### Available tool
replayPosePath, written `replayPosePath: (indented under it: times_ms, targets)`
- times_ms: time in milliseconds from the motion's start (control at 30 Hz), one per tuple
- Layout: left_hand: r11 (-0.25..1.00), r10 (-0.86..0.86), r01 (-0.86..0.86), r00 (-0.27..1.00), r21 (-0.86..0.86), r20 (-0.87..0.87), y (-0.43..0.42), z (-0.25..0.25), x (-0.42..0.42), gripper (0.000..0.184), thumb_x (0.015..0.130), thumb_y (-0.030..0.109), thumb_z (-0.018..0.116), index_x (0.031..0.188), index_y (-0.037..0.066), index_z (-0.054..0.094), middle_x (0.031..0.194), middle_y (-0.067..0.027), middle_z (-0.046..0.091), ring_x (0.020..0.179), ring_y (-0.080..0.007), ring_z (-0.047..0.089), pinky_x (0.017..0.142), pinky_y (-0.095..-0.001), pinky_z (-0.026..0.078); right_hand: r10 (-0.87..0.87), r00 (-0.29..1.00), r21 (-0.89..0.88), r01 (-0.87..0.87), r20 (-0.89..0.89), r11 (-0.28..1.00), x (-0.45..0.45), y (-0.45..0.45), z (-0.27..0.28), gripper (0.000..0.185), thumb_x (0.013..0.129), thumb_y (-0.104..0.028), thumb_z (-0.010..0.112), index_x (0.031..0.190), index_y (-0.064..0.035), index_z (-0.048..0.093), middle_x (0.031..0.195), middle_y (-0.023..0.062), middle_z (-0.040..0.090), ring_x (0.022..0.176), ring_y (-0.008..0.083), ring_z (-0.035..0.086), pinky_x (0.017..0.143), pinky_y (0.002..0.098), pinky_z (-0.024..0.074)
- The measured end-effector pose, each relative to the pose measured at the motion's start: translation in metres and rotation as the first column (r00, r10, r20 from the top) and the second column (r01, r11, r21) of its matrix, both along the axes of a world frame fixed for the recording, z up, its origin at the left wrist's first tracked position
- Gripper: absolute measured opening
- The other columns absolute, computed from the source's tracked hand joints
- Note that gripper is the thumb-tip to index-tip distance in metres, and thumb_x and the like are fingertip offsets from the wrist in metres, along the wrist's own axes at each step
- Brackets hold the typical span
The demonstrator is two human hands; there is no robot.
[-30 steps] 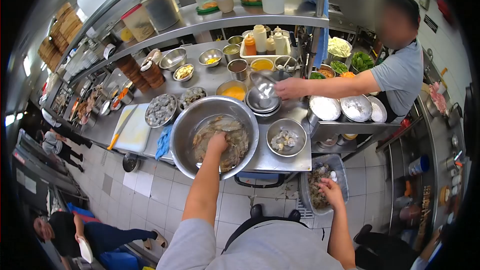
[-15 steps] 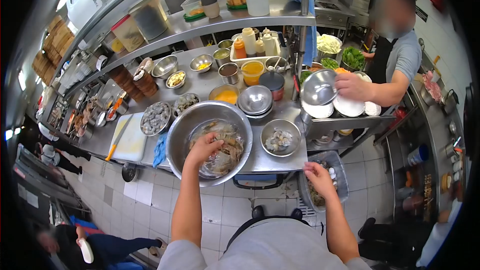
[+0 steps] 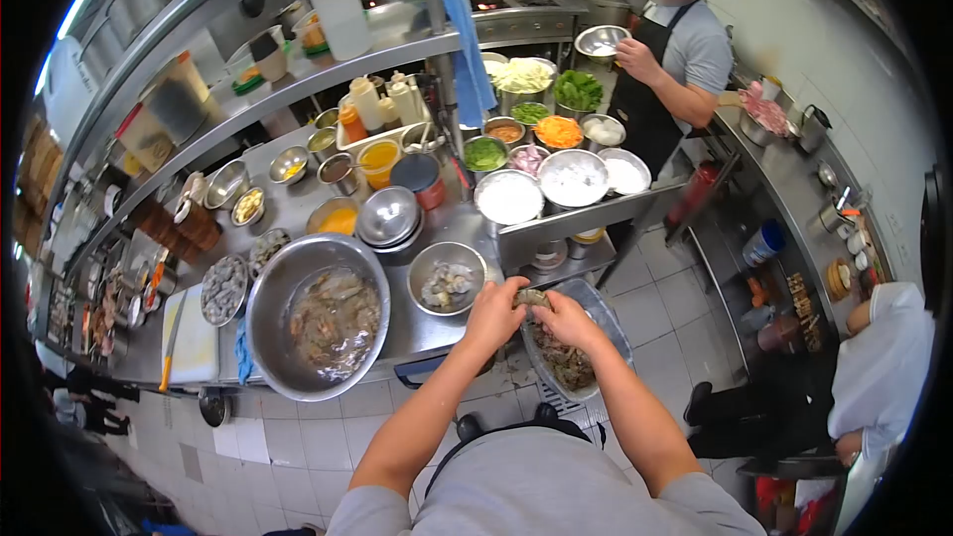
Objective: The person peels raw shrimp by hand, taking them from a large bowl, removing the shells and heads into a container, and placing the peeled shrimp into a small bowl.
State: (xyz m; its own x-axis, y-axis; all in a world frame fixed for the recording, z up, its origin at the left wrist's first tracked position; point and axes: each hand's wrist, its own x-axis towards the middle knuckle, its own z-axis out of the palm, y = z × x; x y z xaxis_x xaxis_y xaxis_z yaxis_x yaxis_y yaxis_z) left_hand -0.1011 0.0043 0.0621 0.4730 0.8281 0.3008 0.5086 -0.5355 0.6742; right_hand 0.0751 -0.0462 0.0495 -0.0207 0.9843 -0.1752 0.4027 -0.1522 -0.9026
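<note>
A grey-brown shrimp (image 3: 531, 297) is pinched between my two hands, above the near edge of a grey plastic tub. My left hand (image 3: 494, 314) has its fingers closed on one side of the shrimp. On the other side, my right hand (image 3: 569, 321) grips it with thumb and fingers. The tub (image 3: 617, 323) below holds shrimp scraps. Left of my hands, a small steel bowl (image 3: 417, 256) contains peeled shrimp (image 3: 449, 284). Farther left stands a big steel bowl (image 3: 260, 337) with whole shrimp (image 3: 333, 323) in water.
A white cutting board (image 3: 196, 342) with an orange-handled knife (image 3: 172, 337) lies at far left, near a blue cloth (image 3: 243, 352). Stacked steel bowls (image 3: 388, 216) stand behind. A co-worker (image 3: 675, 60) holds a steel bowl (image 3: 602, 41); another person (image 3: 879, 367) is at right.
My left hand has left the large bowl and met my right hand over the tub, with a shrimp between them. The view has turned right. The co-worker's bowl is held higher.
</note>
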Motion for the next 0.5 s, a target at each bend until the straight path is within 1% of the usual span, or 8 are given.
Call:
replayPosePath:
  times_ms: [33,100,167,200,267,367,467,500]
  targets:
    - [0.973,0.015,0.001,0.997,0.231,-0.07,-0.007,0.004,0.012,0.042,0.075,0.007,0.071,0.116,0.01,0.064,0.086,-0.0103,0.065,0.085,-0.0295,0.06,0.068,-0.0353,0.048,-0.014,1.0,-0.002,0.014,0.003,1.0,0.01,-0.005,-0.01,0.023,0.093,-0.022,0.06,0.093,0.0008,0.059,0.078,0.013,0.065,0.071,0.0269,0.063,0.067,0.0397,0.0491]
    - [0.971,-0.027,0.057,0.991,0.231,-0.13,-0.014,-0.005,0.032,0.044,0.074,0.005,0.069,0.117,0.01,0.064,0.094,-0.0097,0.064,0.092,-0.0317,0.058,0.074,-0.0384,0.05,-0.057,0.998,-0.046,0.058,0.018,0.997,0.026,-0.012,-0.037,0.025,0.094,-0.023,0.059,0.093,0.0018,0.059,0.079,0.0135,0.066,0.072,0.0257,0.064,0.067,0.0385,0.0493]
    - [0.968,-0.183,0.197,0.978,0.157,-0.098,-0.02,-0.009,0.049,0.042,0.076,0.003,0.065,0.118,0.009,0.064,0.104,-0.0118,0.062,0.093,-0.0326,0.059,0.078,-0.0407,0.05,-0.072,0.997,-0.064,0.074,0.029,0.995,0.04,-0.018,-0.05,0.027,0.095,-0.024,0.058,0.092,0.0027,0.059,0.079,0.0132,0.066,0.072,0.0252,0.064,0.067,0.0377,0.0494]
    - [0.952,-0.262,0.275,0.959,0.136,-0.104,-0.021,-0.01,0.054,0.041,0.078,0.002,0.062,0.119,0.008,0.064,0.112,-0.0135,0.059,0.098,-0.033,0.06,0.081,-0.0402,0.051,-0.108,0.993,-0.133,0.112,0.038,0.985,0.04,-0.027,-0.022,0.027,0.095,-0.024,0.057,0.092,0.0027,0.059,0.079,0.0135,0.066,0.072,0.0258,0.064,0.068,0.038,0.0494]
    - [0.942,-0.278,0.294,0.954,0.16,-0.112,-0.022,-0.015,0.063,0.042,0.079,0.003,0.062,0.12,0.008,0.063,0.114,-0.0139,0.06,0.101,-0.033,0.06,0.082,-0.04,0.052,-0.142,0.989,-0.2,0.149,0.048,0.968,0.048,-0.033,-0.014,0.028,0.096,-0.025,0.057,0.091,0.0028,0.059,0.079,0.0137,0.066,0.073,0.0263,0.064,0.069,0.0383,0.0494]
    - [0.943,-0.254,0.273,0.96,0.19,-0.117,-0.021,-0.03,0.078,0.045,0.08,0.003,0.061,0.124,0.007,0.062,0.112,-0.0162,0.063,0.102,-0.0337,0.063,0.084,-0.0408,0.053,-0.114,0.984,-0.018,0.117,0.135,0.993,0.065,-0.034,-0.037,0.03,0.097,-0.028,0.057,0.093,0.002,0.058,0.076,0.0092,0.065,0.07,0.0191,0.061,0.064,0.0352,0.0478]
    - [0.983,-0.168,0.172,0.983,-0.062,0.072,-0.024,-0.049,0.088,0.04,0.083,0.006,0.06,0.123,0.003,0.062,0.105,-0.0218,0.068,0.097,-0.037,0.066,0.085,-0.0431,0.052,-0.149,0.987,-0.036,0.151,0.064,0.988,0.066,-0.036,-0.033,0.03,0.096,-0.028,0.058,0.093,0.0015,0.059,0.078,0.0123,0.066,0.071,0.0238,0.063,0.068,0.0371,0.0482]
    - [0.984,-0.163,0.168,0.984,-0.066,0.072,-0.025,-0.048,0.089,0.04,0.083,0.006,0.06,0.123,0.003,0.062,0.105,-0.0218,0.068,0.097,-0.037,0.066,0.085,-0.0431,0.052,-0.14,0.974,0.048,0.133,0.178,0.99,0.067,-0.036,-0.035,0.03,0.096,-0.029,0.057,0.094,0.0008,0.06,0.079,0.0146,0.066,0.073,0.0283,0.064,0.069,0.0384,0.0484]
